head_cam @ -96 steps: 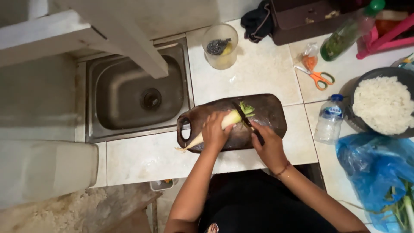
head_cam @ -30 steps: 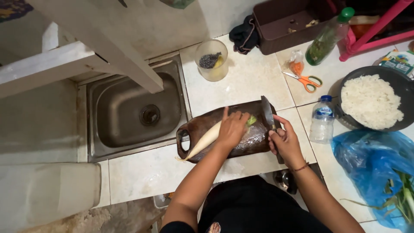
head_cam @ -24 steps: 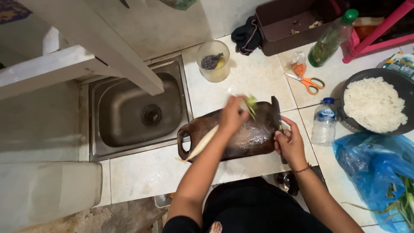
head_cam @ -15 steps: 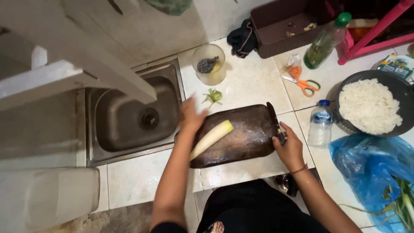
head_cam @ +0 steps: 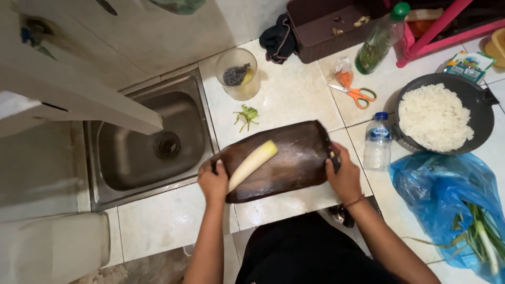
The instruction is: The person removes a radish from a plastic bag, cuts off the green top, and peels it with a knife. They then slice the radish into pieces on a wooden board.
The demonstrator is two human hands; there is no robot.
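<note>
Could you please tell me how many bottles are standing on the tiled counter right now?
2. A small clear water bottle with a blue cap stands between the cutting board and the pan of rice; a green-capped bottle leans by the brown box. Others may be hidden.

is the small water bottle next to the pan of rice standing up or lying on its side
Standing up. The water bottle shows its blue cap at the top and its base on the tiled counter, just left of the pan of rice.

A pale cream-white leek stalk (head_cam: 251,164) is lying on the dark brown cutting board (head_cam: 294,168). Orange-handled scissors (head_cam: 356,94) are showing against the white-tiled worktop (head_cam: 294,94), beside a blue plastic bag (head_cam: 447,194).
</note>
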